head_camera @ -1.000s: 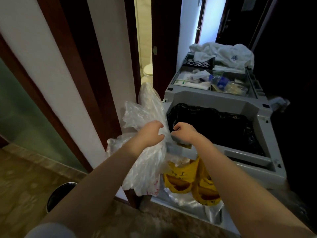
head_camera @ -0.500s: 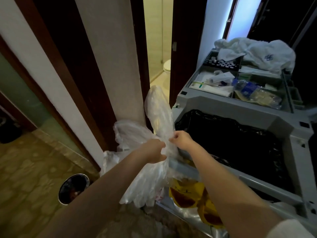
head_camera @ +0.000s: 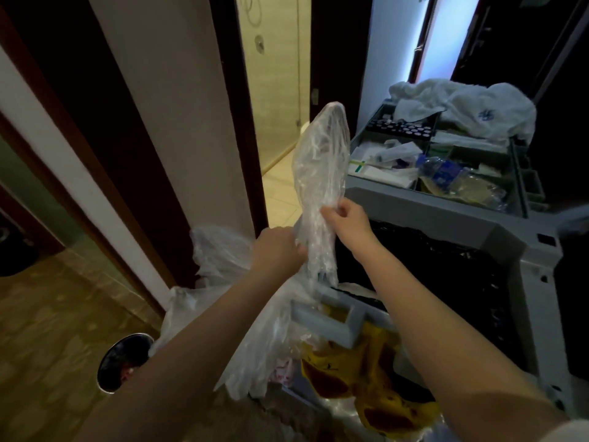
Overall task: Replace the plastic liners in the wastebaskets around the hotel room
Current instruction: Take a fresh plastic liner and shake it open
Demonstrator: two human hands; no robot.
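Note:
A crumpled clear plastic liner (head_camera: 322,161) stands up between my hands beside the grey housekeeping cart (head_camera: 522,247). My left hand (head_camera: 277,250) grips the liner low down, where more clear plastic (head_camera: 220,253) bunches and hangs to the floor. My right hand (head_camera: 345,218) pinches the liner a little higher, at the cart's near left corner. The cart's bin holds a black liner (head_camera: 424,260). A small round metal wastebasket (head_camera: 122,362) stands on the floor at lower left, partly hidden by my left forearm.
Yellow bags (head_camera: 376,387) hang from the cart's front handle. The cart's top tray (head_camera: 430,173) holds bottles, packets and white towels (head_camera: 471,106). A lit bathroom doorway (head_camera: 280,129) opens behind the liner. Dark door frames and a white wall stand on the left.
My right hand has risen along the liner and pulled away from my left hand, drawing the plastic taller. The view has come closer to the cart and wastebasket.

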